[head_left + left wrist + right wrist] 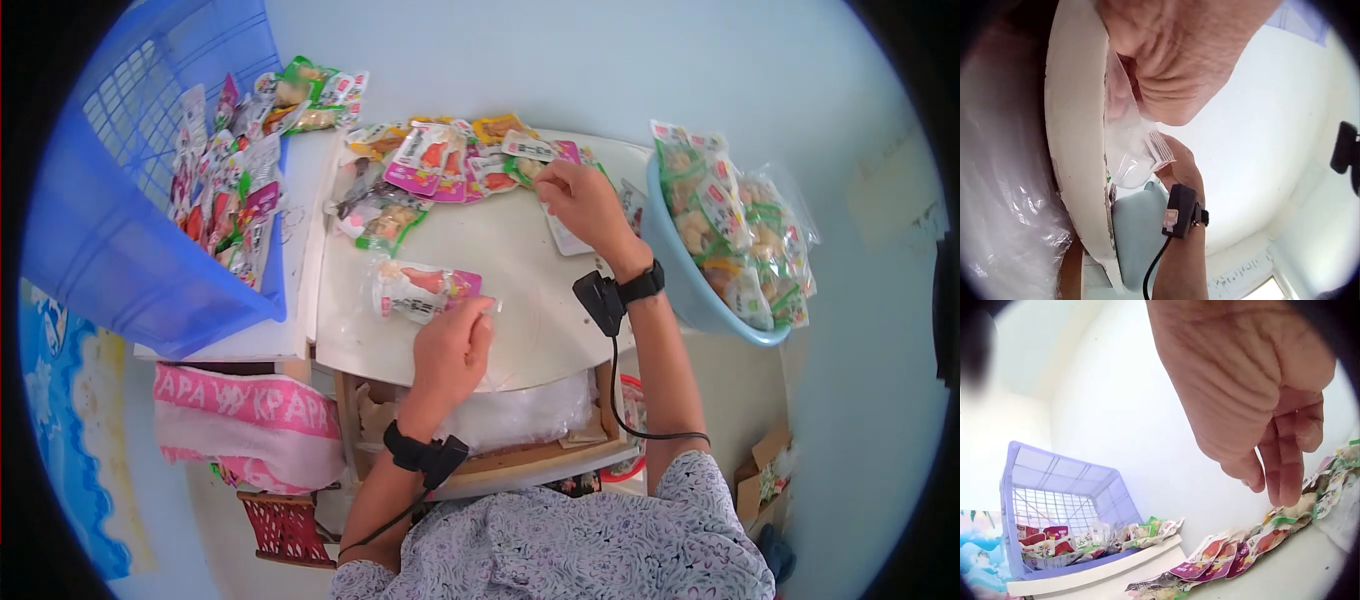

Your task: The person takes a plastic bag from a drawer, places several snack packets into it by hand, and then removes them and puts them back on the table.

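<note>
My left hand [455,345] grips a clear plastic bag [1132,150], whose ribbed edge shows in the left wrist view. Just ahead of that hand on the table lies a pink-and-white snack packet [425,290], with clear plastic around its left side. My right hand [585,205] hovers at the right end of a pile of snack packets [430,165]. Its fingers [1288,469] hang down, loosely bent and holding nothing, close over a green-edged packet [525,170].
At the left stands a tilted blue basket [140,270] of snack packets. A light-blue basin [690,290] heaped with more packets is at the right. Below the table edge, an open drawer [480,465] holds clear plastic bags. A pink towel [250,425] hangs at the left.
</note>
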### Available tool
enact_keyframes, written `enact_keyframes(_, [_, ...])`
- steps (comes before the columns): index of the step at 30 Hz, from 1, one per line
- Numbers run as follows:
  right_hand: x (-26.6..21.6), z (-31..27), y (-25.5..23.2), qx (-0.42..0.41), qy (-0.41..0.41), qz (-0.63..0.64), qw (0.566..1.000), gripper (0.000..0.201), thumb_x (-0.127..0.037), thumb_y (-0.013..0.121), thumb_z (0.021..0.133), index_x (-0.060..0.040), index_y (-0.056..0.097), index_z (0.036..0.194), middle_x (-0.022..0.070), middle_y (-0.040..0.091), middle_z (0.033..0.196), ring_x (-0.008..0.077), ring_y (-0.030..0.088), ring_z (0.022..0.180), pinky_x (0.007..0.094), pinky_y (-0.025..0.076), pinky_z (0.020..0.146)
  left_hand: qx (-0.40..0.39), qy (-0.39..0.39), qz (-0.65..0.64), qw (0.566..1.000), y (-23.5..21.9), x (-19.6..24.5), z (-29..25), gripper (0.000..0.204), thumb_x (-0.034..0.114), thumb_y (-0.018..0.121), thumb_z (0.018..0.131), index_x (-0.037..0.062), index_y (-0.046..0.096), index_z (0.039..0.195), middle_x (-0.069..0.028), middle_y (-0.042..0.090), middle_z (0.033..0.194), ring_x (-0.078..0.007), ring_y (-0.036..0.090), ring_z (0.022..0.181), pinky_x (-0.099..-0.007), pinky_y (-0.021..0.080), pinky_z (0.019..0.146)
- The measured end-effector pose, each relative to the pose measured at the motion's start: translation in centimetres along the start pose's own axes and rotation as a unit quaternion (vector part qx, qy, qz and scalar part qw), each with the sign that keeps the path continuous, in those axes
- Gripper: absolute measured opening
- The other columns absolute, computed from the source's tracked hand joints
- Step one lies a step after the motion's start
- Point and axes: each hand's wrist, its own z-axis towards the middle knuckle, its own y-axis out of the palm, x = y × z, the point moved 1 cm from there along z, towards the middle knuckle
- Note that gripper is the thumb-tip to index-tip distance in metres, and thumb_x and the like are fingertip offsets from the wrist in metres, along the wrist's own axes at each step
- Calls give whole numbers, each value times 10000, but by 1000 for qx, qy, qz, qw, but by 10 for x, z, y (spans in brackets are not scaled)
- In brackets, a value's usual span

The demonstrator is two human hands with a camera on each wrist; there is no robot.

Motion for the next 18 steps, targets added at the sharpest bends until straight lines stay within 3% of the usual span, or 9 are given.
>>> enact_keyframes(1, [-6,11,7,-13,-13,0,1000,166,-123,655,956,23,696,1024,99,707,816,162,674,709,318,537,667,1,-2,-5,1000,1,-1,-1,197,81,638,971,69,681,1163,-109,681,795,-254,671,684,-353,519,648])
enact_keyframes(5, [-19,50,50,-39,-72,-41,996,201,-190,689,940,-12,707,1032,128,733,864,236,708,787,389,542,722,5,3,-25,1000,-2,3,0,170,84,633,950,46,671,1111,-173,704,878,-374,692,808,-465,532,708])
enact_keyframes(8, [-47,74,70,-97,-36,-108,989,361,-296,741,914,-70,705,1192,184,721,1186,323,689,1104,432,544,903,11,26,-12,1000,-5,7,2,169,81,626,954,40,668,1112,-180,708,910,-382,692,836,-473,534,726])
enact_keyframes(11, [-24,91,115,-14,-192,-175,966,595,-388,798,859,-141,642,1377,198,544,1498,356,512,1396,444,468,1096,15,30,-18,999,-6,7,2,170,72,646,938,37,671,1103,-176,697,871,-369,689,797,-452,533,703])
enact_keyframes(14, [-32,91,122,-107,-143,-172,969,702,-402,821,834,-167,583,1451,208,483,1507,420,364,1480,484,378,1194,15,32,-28,999,-6,6,3,178,66,656,929,41,675,1104,-173,690,847,-361,689,778,-439,533,691])
enact_keyframes(18, [-20,93,116,-139,-180,-124,966,598,-334,815,821,-124,653,1357,173,567,1416,366,547,1315,470,491,1059,23,38,-42,998,-6,4,3,177,65,656,928,40,674,1102,-165,693,859,-359,687,779,-438,531,689])
